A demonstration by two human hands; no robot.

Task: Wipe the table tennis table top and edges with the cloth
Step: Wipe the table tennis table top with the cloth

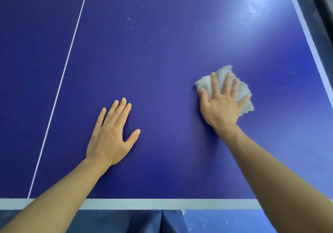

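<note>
Blue table top (pixel 162 61), right hand (pixel 222 103) flat, pressing grey cloth (pixel 243 90), left hand (pixel 111 133) flat, bare.

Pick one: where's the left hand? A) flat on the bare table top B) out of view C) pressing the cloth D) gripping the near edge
A: the left hand lies flat, fingers straight, on the bare table top; the right hand presses the cloth.

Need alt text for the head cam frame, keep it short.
A person's right hand presses a pale grey cloth flat on a blue table tennis table. The left hand rests flat beside the white centre line; white specks dot the surface ahead.
</note>
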